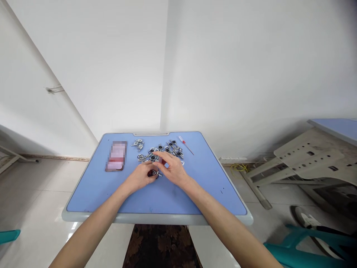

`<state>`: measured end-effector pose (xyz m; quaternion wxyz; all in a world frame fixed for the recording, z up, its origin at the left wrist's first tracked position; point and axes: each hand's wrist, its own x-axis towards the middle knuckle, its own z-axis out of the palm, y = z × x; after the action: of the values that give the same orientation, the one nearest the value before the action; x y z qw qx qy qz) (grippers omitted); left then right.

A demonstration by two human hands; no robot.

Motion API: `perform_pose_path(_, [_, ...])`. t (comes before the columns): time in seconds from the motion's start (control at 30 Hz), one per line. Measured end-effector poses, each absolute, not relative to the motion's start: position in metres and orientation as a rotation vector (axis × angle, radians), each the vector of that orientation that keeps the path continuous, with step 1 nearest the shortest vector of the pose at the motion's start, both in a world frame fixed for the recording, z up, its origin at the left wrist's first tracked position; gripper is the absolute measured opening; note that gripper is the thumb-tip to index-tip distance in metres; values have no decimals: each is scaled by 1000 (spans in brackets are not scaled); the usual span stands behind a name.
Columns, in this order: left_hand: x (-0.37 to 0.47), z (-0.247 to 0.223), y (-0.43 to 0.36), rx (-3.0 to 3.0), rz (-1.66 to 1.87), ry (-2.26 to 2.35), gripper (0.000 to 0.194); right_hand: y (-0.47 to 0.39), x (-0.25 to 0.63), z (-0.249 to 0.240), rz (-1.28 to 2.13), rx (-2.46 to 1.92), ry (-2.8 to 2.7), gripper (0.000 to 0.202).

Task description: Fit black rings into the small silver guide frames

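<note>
Over the middle of the blue table, my left hand [141,175] is closed with its fingertips on a small silver metal part [156,173], mostly hidden by the fingers. Just to the right, my right hand [174,169] curls its thumb and fingers around a clear and red handle, which looks like that of a screwdriver [161,160]. Its tip cannot be made out. Right behind both hands lies a loose pile of similar silver metal parts [167,150] with black round pieces. A smaller group of silver parts [138,144] sits apart at the back left.
A phone [116,156] with a blurred screen lies on the left of the blue table [178,203]. Another screwdriver [186,145] rests at the back right. A white wall stands behind. To the right are a second desk [334,128] and a teal stool [290,253].
</note>
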<state>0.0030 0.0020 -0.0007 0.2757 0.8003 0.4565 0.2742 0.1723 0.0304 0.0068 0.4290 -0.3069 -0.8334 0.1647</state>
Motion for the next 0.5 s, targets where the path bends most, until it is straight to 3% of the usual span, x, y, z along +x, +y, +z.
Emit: perform_pose_path(0.5, [-8, -8, 14, 1601, 676, 935, 26, 40, 175, 11, 454, -783, -1914, 30])
